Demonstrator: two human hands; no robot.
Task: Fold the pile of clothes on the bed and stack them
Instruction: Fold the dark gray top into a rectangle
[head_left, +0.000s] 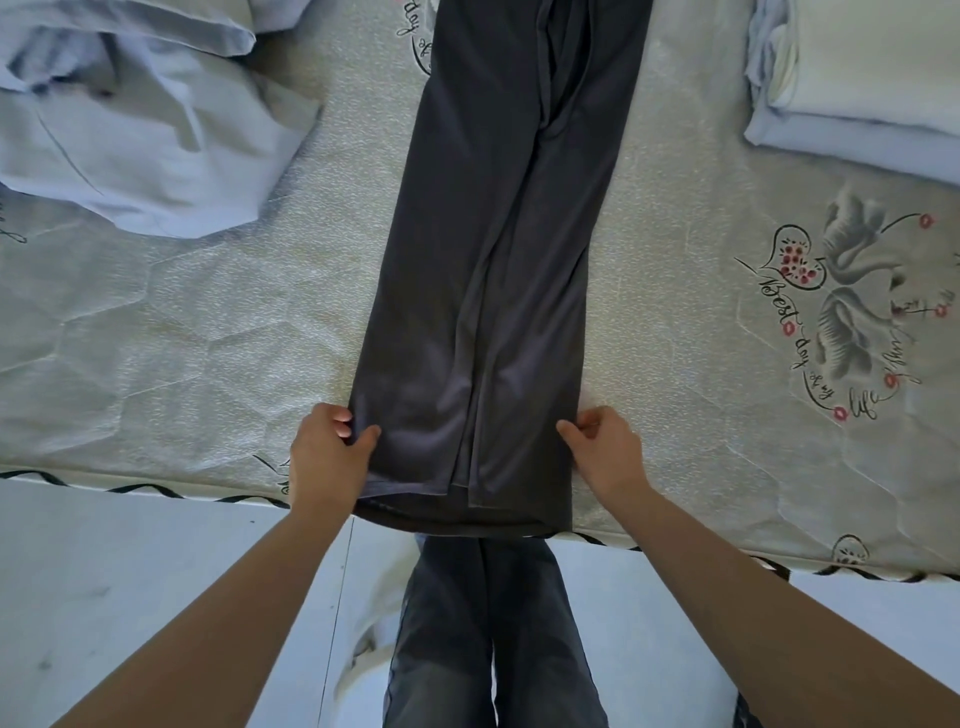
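Hands (332, 452) (605, 447) (both pinching) at trousers' (493, 260) edges

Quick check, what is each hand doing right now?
Left hand: pinches the left edge of the dark trousers near the hem.
Right hand: pinches the trousers' right edge near the hem.

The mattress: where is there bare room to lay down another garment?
Bare mattress lies left of the dark trousers, below the loose pale blue clothes. More lies right of the trousers, below the folded stack. The middle strip is taken, with the left hand and right hand pinching the trouser edges near the bed's front edge.
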